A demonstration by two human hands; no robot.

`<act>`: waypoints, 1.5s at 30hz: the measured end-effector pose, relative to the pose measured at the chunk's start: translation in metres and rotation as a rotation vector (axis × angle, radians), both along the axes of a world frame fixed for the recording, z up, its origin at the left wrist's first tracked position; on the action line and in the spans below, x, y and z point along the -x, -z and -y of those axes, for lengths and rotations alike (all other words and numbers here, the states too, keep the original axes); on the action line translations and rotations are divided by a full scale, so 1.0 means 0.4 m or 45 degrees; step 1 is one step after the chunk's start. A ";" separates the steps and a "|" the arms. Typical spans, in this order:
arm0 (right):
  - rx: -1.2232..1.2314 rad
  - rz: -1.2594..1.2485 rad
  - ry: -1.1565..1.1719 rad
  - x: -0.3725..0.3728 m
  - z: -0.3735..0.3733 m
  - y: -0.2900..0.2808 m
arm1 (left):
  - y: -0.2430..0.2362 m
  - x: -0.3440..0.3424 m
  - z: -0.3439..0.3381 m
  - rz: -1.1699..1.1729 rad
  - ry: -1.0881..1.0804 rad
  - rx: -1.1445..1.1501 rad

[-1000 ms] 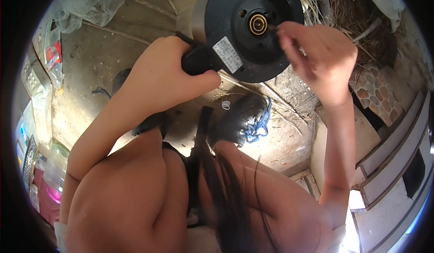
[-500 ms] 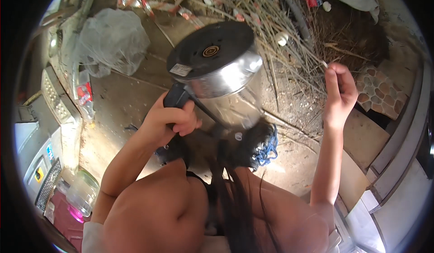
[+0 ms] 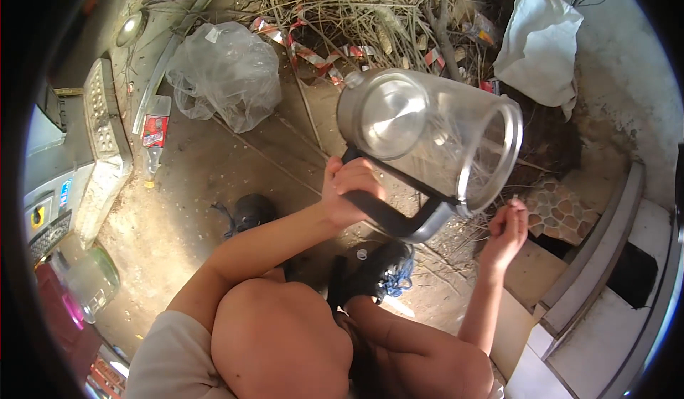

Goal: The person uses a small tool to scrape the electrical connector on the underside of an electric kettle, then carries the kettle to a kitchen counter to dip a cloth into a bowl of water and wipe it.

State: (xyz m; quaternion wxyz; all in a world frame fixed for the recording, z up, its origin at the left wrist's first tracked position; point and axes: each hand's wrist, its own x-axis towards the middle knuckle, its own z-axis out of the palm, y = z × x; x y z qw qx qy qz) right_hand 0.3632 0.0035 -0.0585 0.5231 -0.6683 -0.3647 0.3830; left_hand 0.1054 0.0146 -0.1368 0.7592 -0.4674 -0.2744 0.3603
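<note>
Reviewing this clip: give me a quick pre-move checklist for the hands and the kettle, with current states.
1. Left hand gripping the black handle: ok, fingers wrapped around it.
2. Clear electric kettle upright: not ok, tipped over with its mouth toward the person's right.
3. Lid fitted: not ok, the metal rim is uncovered.
4. Right hand free: not ok, it seems to pinch a small pale piece.
5. What that piece is: cannot tell, too small.
6. Kettle interior dry: cannot tell through the reflections.
</note>
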 end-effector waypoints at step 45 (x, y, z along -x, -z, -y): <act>-0.053 -0.468 -0.479 0.167 0.086 -0.086 | -0.012 -0.038 -0.171 -2.996 -1.493 -0.680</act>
